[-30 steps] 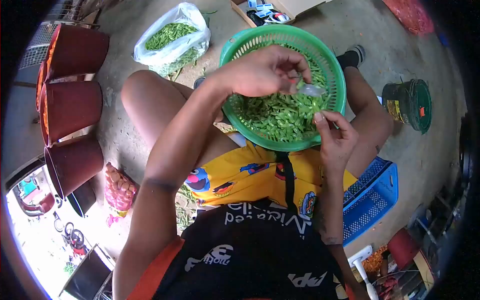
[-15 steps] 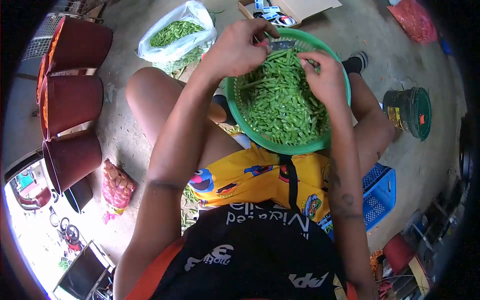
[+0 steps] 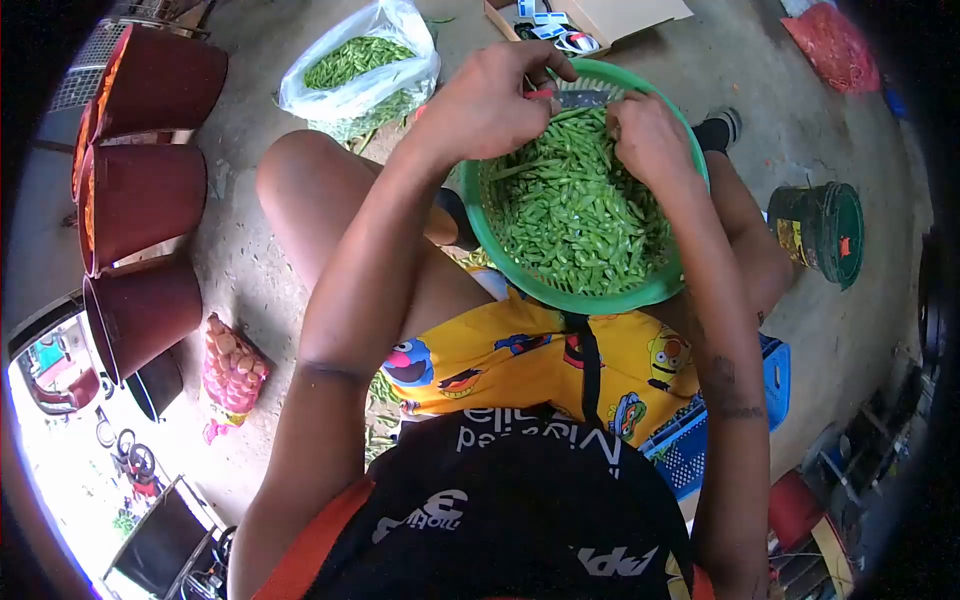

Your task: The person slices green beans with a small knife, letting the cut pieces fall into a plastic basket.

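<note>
My left hand (image 3: 500,100) is wrapped round a knife (image 3: 582,98) with a red handle, its blade pointing right over the far rim of a green basket (image 3: 560,296). Fingers bent together, my right hand (image 3: 652,138) is close to the blade's tip; what it pinches is hidden. Cut green bean pieces (image 3: 575,215) fill much of the basket, with some longer pods near the far side. The basket stands between my bent legs, against my yellow shorts (image 3: 480,350).
A plastic bag of green beans (image 3: 360,65) lies beyond my left knee. Red buckets (image 3: 150,195) and a net sack (image 3: 232,370) are at left. An open carton (image 3: 640,15) is ahead; a dark green bucket (image 3: 815,230) and blue crate (image 3: 775,380) are at right.
My right hand has drawn its fingers together and moved closer to the knife tip. The whole view has shifted slightly, with the basket now a little further right.
</note>
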Available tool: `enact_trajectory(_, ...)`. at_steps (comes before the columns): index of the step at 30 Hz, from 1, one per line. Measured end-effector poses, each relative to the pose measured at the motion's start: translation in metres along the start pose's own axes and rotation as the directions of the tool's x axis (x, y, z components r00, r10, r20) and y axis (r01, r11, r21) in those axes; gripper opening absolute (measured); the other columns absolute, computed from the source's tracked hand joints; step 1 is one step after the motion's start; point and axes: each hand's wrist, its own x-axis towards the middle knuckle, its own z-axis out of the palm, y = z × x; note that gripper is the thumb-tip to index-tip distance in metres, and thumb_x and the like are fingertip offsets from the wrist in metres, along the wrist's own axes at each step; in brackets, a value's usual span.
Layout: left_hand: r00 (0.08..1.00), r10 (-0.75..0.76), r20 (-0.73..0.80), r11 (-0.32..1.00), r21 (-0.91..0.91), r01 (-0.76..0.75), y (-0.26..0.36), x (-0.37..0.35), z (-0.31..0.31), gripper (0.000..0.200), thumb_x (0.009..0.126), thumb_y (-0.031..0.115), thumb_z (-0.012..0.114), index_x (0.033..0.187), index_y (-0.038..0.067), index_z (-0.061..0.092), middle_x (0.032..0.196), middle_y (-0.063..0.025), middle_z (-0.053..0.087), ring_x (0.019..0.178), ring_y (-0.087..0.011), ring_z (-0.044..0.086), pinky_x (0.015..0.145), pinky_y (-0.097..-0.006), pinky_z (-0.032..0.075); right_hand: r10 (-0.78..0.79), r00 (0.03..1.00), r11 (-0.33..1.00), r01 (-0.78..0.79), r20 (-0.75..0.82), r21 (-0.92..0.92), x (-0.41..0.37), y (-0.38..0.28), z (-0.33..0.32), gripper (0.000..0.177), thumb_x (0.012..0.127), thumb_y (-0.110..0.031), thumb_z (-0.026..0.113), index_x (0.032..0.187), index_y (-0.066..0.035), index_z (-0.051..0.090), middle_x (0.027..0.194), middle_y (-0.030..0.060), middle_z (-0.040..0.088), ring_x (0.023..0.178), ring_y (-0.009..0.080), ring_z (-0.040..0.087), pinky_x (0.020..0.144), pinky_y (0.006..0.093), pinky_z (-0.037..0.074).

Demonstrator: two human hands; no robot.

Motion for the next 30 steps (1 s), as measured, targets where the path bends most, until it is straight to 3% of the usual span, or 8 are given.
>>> enact_trajectory(3, 1.000, 0.005, 0.008, 1.000, -0.010, -0.005, -0.001, 0.000, 0.001, 0.033, 0.093, 0.007, 0.069, 0.125, 0.001, 0.072, 0.091, -0.0088, 0.072, 0.085, -0.0131, 0.063, 0.079, -0.0306, 0.052, 0.136, 0.966, 0.990, -0.143, 0.221, 0.014, -0.015, 0.004, -0.014, 0.017, 0.089, -0.001, 0.066, 0.101, -0.003, 0.078, 0.106, 0.0191, 0.078, 0.102, 0.0398, 0.074, 0.093, 0.0496, 0.059)
enact_trajectory(5, 1.000, 0.011, 0.011, 1.000, 0.000, -0.011, 0.004, -0.001, 0.001, 0.033, 0.093, 0.007, 0.069, 0.125, 0.001, 0.072, 0.091, -0.0082, 0.071, 0.085, -0.0127, 0.062, 0.079, -0.0304, 0.052, 0.069, 0.991, 0.913, -0.111, 0.118, 0.392, -0.035, 0.015, -0.014, 0.011, 0.090, -0.004, 0.072, 0.100, -0.002, 0.076, 0.096, 0.0205, 0.077, 0.092, 0.0449, 0.074, 0.086, 0.0496, 0.059)
enact_trajectory(9, 1.000, 0.007, 0.008, 1.000, -0.007, -0.007, 0.003, -0.001, 0.007, 0.034, 0.093, 0.004, 0.071, 0.127, 0.001, 0.071, 0.092, -0.0054, 0.070, 0.086, -0.0114, 0.062, 0.079, -0.0290, 0.052, 0.222, 0.975, 0.820, -0.179, -0.014, 0.544, -0.073, 0.013, -0.025, 0.014, 0.090, -0.007, 0.077, 0.103, -0.002, 0.077, 0.097, 0.0187, 0.078, 0.092, 0.0363, 0.077, 0.080, 0.0435, 0.059)
enact_trajectory(12, 0.993, -0.021, 0.118, 0.988, -0.152, 0.039, 0.005, 0.000, 0.013, 0.036, 0.093, 0.001, 0.072, 0.129, 0.001, 0.070, 0.098, -0.0033, 0.070, 0.090, -0.0110, 0.063, 0.082, -0.0281, 0.053, 0.398, 0.917, 0.478, -0.208, 0.001, 0.853, -0.103, 0.010, -0.022, 0.017, 0.097, -0.009, 0.075, 0.112, -0.001, 0.079, 0.093, 0.0045, 0.078, 0.080, 0.0093, 0.066, 0.075, 0.0267, 0.053)
enact_trajectory(13, 0.992, -0.020, 0.121, 0.988, -0.150, 0.038, 0.004, 0.000, 0.017, 0.036, 0.093, 0.001, 0.072, 0.129, 0.001, 0.070, 0.098, -0.0033, 0.070, 0.090, -0.0110, 0.063, 0.082, -0.0281, 0.053, 0.401, 0.916, 0.476, -0.209, 0.000, 0.854, -0.113, 0.004, -0.027, 0.017, 0.097, -0.009, 0.075, 0.112, -0.001, 0.079, 0.093, 0.0045, 0.078, 0.080, 0.0093, 0.066, 0.075, 0.0267, 0.053)
enact_trajectory(15, 0.954, 0.105, 0.280, 0.919, -0.393, 0.014, 0.005, 0.000, 0.029, 0.037, 0.093, -0.001, 0.072, 0.129, 0.000, 0.070, 0.103, -0.0028, 0.070, 0.094, -0.0111, 0.064, 0.086, -0.0275, 0.054, 0.461, 0.862, 0.040, -0.257, 0.210, 0.966, -0.129, -0.012, -0.036, 0.017, 0.099, -0.009, 0.074, 0.111, 0.002, 0.078, 0.094, 0.0036, 0.076, 0.077, 0.0081, 0.061, 0.073, 0.0244, 0.050)
enact_trajectory(23, 0.901, 0.129, 0.413, 0.944, -0.330, 0.016, 0.023, -0.007, 0.057, 0.028, 0.091, -0.002, 0.076, 0.118, 0.000, 0.076, 0.097, -0.0019, 0.072, 0.091, -0.0102, 0.064, 0.086, -0.0279, 0.053, 0.350, 0.818, -0.488, -0.257, 0.456, 0.834, -0.178, -0.034, -0.026, 0.023, 0.101, -0.010, 0.072, 0.120, 0.004, 0.072, 0.096, 0.0086, 0.074, 0.079, 0.0118, 0.063, 0.074, 0.0249, 0.050)
enact_trajectory(30, 0.846, 0.069, 0.529, 0.954, -0.283, 0.099, 0.036, -0.010, 0.061, 0.027, 0.089, -0.001, 0.077, 0.116, 0.000, 0.076, 0.097, -0.0021, 0.072, 0.091, -0.0100, 0.064, 0.084, -0.0282, 0.053, 0.352, 0.836, -0.575, -0.162, 0.421, 0.802, -0.193, -0.041, -0.015, 0.021, 0.100, -0.004, 0.071, 0.118, 0.005, 0.071, 0.096, 0.0135, 0.076, 0.081, 0.0154, 0.069, 0.075, 0.0268, 0.055)
